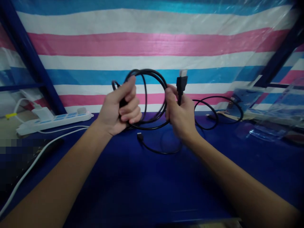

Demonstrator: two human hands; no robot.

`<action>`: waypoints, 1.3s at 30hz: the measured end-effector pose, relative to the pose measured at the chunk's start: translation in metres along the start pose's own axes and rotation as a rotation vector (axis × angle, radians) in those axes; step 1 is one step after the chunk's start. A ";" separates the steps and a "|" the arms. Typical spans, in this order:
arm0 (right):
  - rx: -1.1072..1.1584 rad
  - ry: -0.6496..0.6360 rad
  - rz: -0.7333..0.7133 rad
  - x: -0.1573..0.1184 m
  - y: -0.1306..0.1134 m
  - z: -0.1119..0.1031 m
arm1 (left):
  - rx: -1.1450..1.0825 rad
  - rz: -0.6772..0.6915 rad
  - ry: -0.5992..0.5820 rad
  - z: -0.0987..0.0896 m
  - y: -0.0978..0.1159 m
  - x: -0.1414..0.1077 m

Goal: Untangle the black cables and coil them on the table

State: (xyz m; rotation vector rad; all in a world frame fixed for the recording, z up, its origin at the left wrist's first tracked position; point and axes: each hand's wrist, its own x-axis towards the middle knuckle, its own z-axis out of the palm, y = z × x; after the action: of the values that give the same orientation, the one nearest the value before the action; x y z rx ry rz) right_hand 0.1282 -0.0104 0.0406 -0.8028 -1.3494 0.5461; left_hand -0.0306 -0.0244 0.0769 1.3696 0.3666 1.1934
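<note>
Left hand (125,106) and right hand (180,112), apart, curl firmly around a coiled black cable (161,78) above the bench (152,183); rightward sits a clear plastic container (281,110), contents indistinct.

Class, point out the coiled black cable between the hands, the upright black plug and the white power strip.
Coiled black cable (162,79), head view: upper right of its loops.
Upright black plug (181,83), head view: its dark housing.
White power strip (59,120), head view: middle of its body.

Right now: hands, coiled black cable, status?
Left hand and right hand both gripping coiled black cable. Silver-tipped black plug upright. Looped black cord beyond right hand.
</note>
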 end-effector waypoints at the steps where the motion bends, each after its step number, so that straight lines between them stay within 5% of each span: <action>1: -0.099 0.002 -0.016 0.001 0.002 -0.001 | 0.014 -0.054 -0.072 0.001 -0.003 -0.002; 6: -0.522 0.073 -0.164 0.009 0.012 -0.009 | 0.038 -0.250 -0.385 -0.001 -0.017 -0.010; 10: -0.195 -0.113 -0.192 0.013 0.015 -0.011 | 0.014 -0.274 -0.504 -0.004 -0.020 -0.012; 13: -0.039 -0.227 -0.116 0.013 0.013 -0.016 | 0.066 -0.209 -0.391 -0.005 -0.014 -0.009; 17: -0.326 -0.205 -0.307 0.014 0.007 -0.026 | 0.268 -0.128 -0.047 -0.011 -0.005 0.001; 21: -0.451 -0.452 -0.407 0.010 0.009 -0.027 | 0.606 -0.262 -0.127 -0.015 -0.010 0.004; 27: -0.122 -0.439 -0.015 -0.003 0.003 -0.011 | 0.599 -0.046 0.086 -0.018 -0.028 -0.014; 31: -0.150 -0.555 0.239 -0.008 0.002 -0.003 | 0.525 -0.004 0.214 -0.033 -0.039 -0.031; 35: -0.108 -0.725 0.321 -0.011 0.005 0.001 | 0.344 -0.224 0.141 -0.045 -0.043 -0.044; 39: 0.058 -0.584 0.216 -0.018 -0.006 0.004 | 0.206 -0.270 0.035 -0.041 -0.031 -0.052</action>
State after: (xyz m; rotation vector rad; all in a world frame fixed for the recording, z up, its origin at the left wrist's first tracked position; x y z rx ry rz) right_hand 0.1211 -0.0275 0.0340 -0.7755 -1.7757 1.0424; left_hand -0.0720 -0.0373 0.0178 1.4242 0.6927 0.9762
